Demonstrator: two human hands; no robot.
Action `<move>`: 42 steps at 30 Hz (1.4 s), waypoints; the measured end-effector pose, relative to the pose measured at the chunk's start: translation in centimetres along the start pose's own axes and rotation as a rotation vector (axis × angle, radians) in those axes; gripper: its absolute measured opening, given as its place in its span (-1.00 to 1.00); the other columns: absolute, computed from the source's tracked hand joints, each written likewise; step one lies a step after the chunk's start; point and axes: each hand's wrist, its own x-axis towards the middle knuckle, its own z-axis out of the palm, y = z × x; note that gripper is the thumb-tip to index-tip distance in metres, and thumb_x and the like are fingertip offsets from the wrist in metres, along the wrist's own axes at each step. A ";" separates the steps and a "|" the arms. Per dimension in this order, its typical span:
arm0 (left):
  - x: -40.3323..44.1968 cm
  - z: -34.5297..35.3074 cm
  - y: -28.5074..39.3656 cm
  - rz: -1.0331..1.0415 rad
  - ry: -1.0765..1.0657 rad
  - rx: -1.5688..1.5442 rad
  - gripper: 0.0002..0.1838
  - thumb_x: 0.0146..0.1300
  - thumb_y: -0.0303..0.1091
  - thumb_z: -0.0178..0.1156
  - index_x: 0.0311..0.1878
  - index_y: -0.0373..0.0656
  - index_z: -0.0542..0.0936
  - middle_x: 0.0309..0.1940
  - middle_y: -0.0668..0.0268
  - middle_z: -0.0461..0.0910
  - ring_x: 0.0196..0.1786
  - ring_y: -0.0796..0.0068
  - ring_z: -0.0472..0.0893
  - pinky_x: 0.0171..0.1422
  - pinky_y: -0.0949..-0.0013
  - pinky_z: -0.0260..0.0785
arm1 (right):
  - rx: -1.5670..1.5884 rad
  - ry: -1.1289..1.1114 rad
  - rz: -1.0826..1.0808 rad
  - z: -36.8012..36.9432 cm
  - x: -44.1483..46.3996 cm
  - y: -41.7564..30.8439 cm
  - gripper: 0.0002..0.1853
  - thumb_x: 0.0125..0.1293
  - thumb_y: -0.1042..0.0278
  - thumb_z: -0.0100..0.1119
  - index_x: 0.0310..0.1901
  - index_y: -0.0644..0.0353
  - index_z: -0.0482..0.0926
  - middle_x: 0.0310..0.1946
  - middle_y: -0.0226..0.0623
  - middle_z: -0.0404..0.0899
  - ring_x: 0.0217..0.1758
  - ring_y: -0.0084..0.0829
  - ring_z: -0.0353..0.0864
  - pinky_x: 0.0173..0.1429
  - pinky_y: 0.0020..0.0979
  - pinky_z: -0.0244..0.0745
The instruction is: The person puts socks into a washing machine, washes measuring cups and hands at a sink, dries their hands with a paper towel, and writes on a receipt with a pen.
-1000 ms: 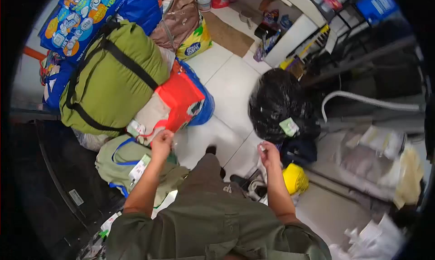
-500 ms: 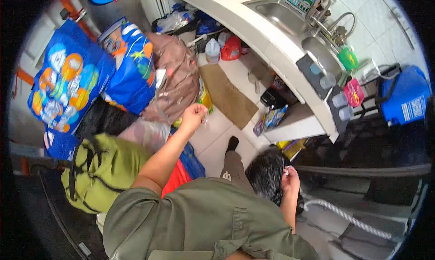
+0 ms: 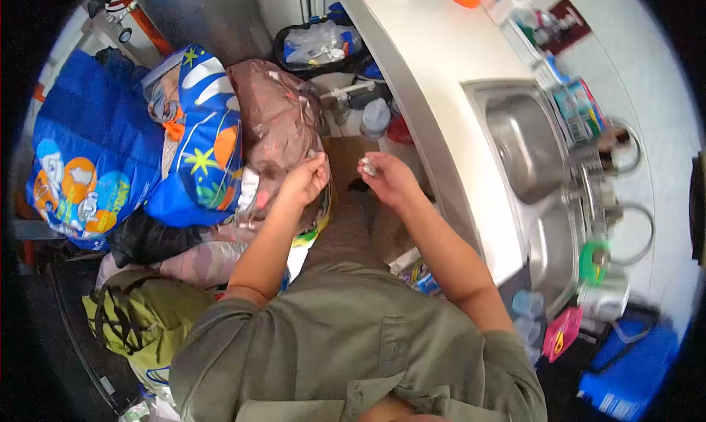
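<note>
A printed blue bag (image 3: 92, 165) fills the left of the frame, above a green bag (image 3: 158, 312) at lower left, with a brown bag (image 3: 268, 109) at upper centre-left. Near frame centre, a person's left hand (image 3: 306, 182) appears before the brown bag, fingers curled; whether they grasp anything cannot be told. Just to its right, the right hand (image 3: 390, 179) pinches a small whitish object (image 3: 369, 168) between its fingers. A white table (image 3: 408, 36) with two steel sinks (image 3: 518, 139) curves down the right side.
</note>
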 end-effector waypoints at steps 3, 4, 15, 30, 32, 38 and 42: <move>9.6 0.8 5.2 0.040 0.017 -0.137 -0.95 0.18 -0.46 0.08 -0.38 -0.18 0.43 -0.57 0.42 0.42 -0.55 0.65 0.40 -0.51 0.67 0.31 | 0.103 -0.043 0.009 4.4 12.2 -4.4 -0.85 0.14 0.56 -0.01 -0.23 0.37 0.37 -0.40 -0.19 0.44 -0.31 -0.32 0.48 -0.17 -0.33 0.47; 12.9 2.6 8.0 0.010 0.131 -0.263 -0.93 0.18 -0.47 0.07 -0.40 -0.21 0.42 -0.57 0.37 0.42 -0.54 0.61 0.42 -0.53 0.65 0.34 | 0.162 -0.067 -0.025 6.1 16.8 -5.7 -0.85 0.14 0.57 -0.01 -0.23 0.37 0.37 -0.41 -0.19 0.43 -0.31 -0.32 0.47 -0.16 -0.31 0.48; 39.0 13.5 30.2 0.887 0.512 0.741 -0.34 0.23 -0.06 -0.04 0.21 -0.37 0.06 0.18 -0.14 0.11 0.17 0.08 0.28 0.22 0.19 0.16 | -0.934 -0.139 -0.677 13.4 19.3 -27.5 -0.72 0.11 0.31 0.13 -0.16 0.24 0.51 -0.24 -0.22 0.50 -0.19 -0.43 0.51 -0.16 -0.43 0.44; 24.2 37.2 4.9 1.624 -0.532 1.280 -0.58 0.20 -0.40 0.07 0.09 -0.27 0.23 0.18 0.21 0.23 0.17 0.32 0.29 0.21 0.29 0.09 | -0.502 1.078 -1.024 -7.9 -1.4 -28.2 -0.83 0.05 0.37 0.13 -0.32 0.25 0.50 -0.41 -0.27 0.53 -0.33 -0.46 0.49 -0.25 -0.43 0.37; 22.3 39.4 1.0 1.537 -0.721 1.280 -0.58 0.18 -0.45 0.08 0.09 -0.27 0.23 0.18 0.19 0.23 0.16 0.30 0.29 0.21 0.28 0.09 | -0.687 1.121 -1.202 -7.3 -5.1 -25.1 -0.86 0.06 0.39 0.11 -0.34 0.24 0.49 -0.41 -0.28 0.51 -0.31 -0.40 0.49 -0.22 -0.43 0.36; 17.3 40.2 -8.2 1.180 -1.063 1.194 -0.60 0.12 -0.53 0.08 0.06 -0.23 0.28 0.18 0.17 0.23 0.14 0.29 0.32 0.19 0.28 0.14 | -0.787 1.874 -1.314 -9.1 -15.0 -11.9 -0.60 -0.09 0.53 0.25 -0.15 0.25 0.38 -0.19 -0.12 0.37 -0.12 -0.24 0.38 -0.07 -0.35 0.29; 11.1 38.6 -16.0 0.676 -1.493 1.180 -0.68 0.08 -0.53 0.11 -0.06 -0.20 0.39 0.15 0.17 0.28 0.15 0.32 0.32 0.22 0.31 0.13 | -0.315 2.649 -0.810 -13.1 -21.8 -3.5 -0.41 -0.15 0.33 0.34 -0.09 0.35 0.27 -0.16 -0.14 0.28 -0.05 -0.22 0.26 0.01 -0.30 0.19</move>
